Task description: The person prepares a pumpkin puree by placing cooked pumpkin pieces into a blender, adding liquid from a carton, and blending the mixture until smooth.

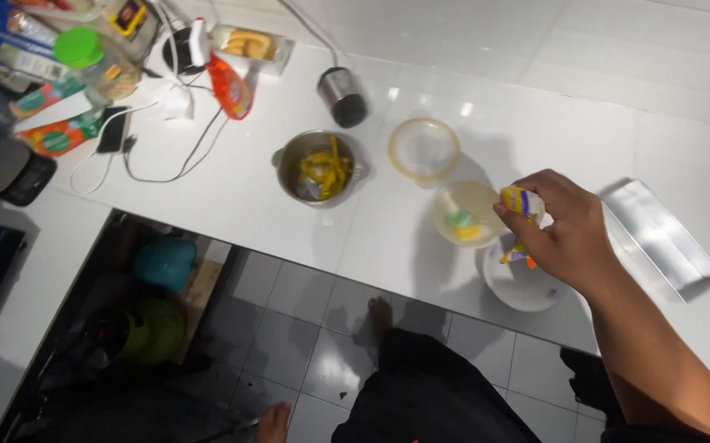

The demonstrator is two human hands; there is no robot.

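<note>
One hand only is seen at work, and every place below is given from the white counter (486, 107) and its front edge. Farthest left on it, clutter is gathered: a green-lidded jar (84, 51), a dark phone (113, 130) with white cables, and an orange spray bottle (225, 78) laid down. Nearer the middle of the counter, a small steel pot (320, 168) with yellow scraps inside is set, a steel cup (343, 97) is tipped on its side behind it, and a clear yellow-rimmed lid (424, 148) is laid flat to its right. Close to the front edge, a pale plastic bowl (468, 215) holding small green and yellow pieces is placed, with a white bowl (526, 283) just beside it, nearer the edge still. Above the gap between these two bowls the right hand (564, 234) is held, closed around a small yellow and purple packet (521, 200), which is kept upright with its upper end poking out past the fingers toward the pale bowl, to the hand's left. A shiny flat metal tray (659, 238) is laid at the right, apart from the hand. The left hand is not shown, so its state cannot be told.
</note>
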